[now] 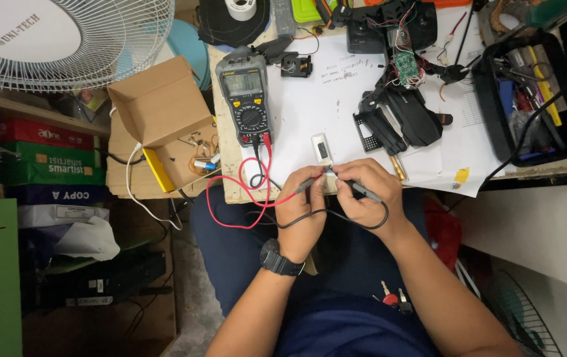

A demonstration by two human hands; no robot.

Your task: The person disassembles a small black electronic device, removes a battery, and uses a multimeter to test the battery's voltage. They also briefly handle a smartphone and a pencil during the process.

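Note:
My left hand (302, 210) pinches the red multimeter probe (304, 186) near the table's front edge. My right hand (366, 192) grips the black probe (366, 192). Both probe tips meet at a small part (329, 172) held between my fingers, mostly hidden. Just beyond lies a small white rectangular component (321, 149) on the white paper (326, 106). The grey-and-black multimeter (248, 98) lies at the table's left, with red and black leads (234, 205) looping down over my lap.
A dismantled black device with an exposed green circuit board (404, 66) lies on the paper. A black tray of tools (531, 86) stands at right, an open cardboard box (161, 116) at left, a white fan (65, 39) upper left. Keys (392, 297) hang at my waist.

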